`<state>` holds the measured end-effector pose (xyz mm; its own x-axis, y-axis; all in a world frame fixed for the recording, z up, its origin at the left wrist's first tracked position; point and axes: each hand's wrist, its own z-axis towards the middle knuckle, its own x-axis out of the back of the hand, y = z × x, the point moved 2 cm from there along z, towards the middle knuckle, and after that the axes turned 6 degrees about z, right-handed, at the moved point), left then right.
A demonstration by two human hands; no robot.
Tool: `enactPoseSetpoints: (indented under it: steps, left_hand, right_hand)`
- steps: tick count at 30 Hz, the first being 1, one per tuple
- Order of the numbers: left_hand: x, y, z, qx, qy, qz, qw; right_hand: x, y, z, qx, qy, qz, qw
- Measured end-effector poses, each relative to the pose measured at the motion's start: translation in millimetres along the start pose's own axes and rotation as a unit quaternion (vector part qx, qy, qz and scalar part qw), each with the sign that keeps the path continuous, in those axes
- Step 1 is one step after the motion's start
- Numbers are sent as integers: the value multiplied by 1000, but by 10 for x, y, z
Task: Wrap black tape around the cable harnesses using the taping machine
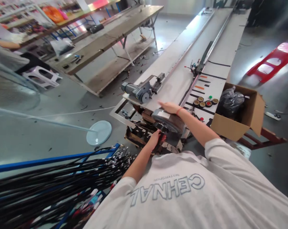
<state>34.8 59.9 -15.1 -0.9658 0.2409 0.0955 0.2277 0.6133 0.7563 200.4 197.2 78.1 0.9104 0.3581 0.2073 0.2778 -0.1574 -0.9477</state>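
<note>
My right hand (169, 107) lies over the top of a grey, wheel-like drum (171, 121) at the near end of a long white bench, fingers stretched out. My left hand (154, 140) is lower, just in front of the drum, with its fingers curled around something dark that I cannot make out. A small geared motor (136, 90) with a pulley is mounted on the bench corner beyond my hands. Below, an open box (136, 136) with dark scraps sits partly hidden under the bench end.
Right of the bench stands a cardboard box (232, 125) with black plastic inside. Tape rolls (201, 103) lie on the white bench (194, 44). Bundled black cables (69, 181) hang on a blue frame at lower left. A round pale base (99, 133) with a pole stands on the floor.
</note>
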Motion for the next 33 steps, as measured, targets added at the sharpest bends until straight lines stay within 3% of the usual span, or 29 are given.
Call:
enactPoseSetpoints:
  steps: [3,5,7,10,13,15,17,19,21,23,25,27,28,30,33]
  left_hand:
    - [6,165,98,37,-56,72,995]
    - [16,254,87,21,-94,106,990]
    - [16,316,24,-30,-114,174,978]
    - [-2,367,-96,-122,-60,334,933]
    - [46,429,-156,-160,12,462,872]
    - [180,515,-151,-172,44,511,841]
    - [381,630,-127,-182,77,522,830]
    - [569,729,-100,-193,94,511,833]
    - [682,781,-79,-206,94,496,838]
    - [716,789,-73,-210,95,483,845]
    - [697,788,-92,-205,96,473,851]
    - [646,803,-135,-197,95,476,852]
    - [617,819,-162,-193,96,483,848]
    - [571,858,-209,-185,118,508,833]
    - [600,892,-230,-151,209,554,792]
  right_hand:
    - [-71,-22,64,-8,-4,-81,997]
    - [-45,174,-157,31,16,-67,997]
    - [18,483,-499,50,75,-40,995]
    - [128,944,-952,-11,208,-96,973]
    - [263,1197,-1144,-122,335,-255,899]
    - [364,1274,-1184,-207,357,-299,861]
    - [439,1319,-1259,-267,309,-249,878]
    - [435,1304,-1436,-268,239,-112,927]
    - [310,1175,-1689,-181,167,63,967]
    - [50,943,-1923,-60,54,207,975]
    - [-324,696,-2021,-4,-119,308,944]
    - [-726,533,-1915,-47,-291,381,876]
    - [-902,497,-1792,-86,-349,404,841]
    - [-1159,511,-1483,-162,-381,413,811]
    - [-1242,622,-1204,-211,-285,375,856]
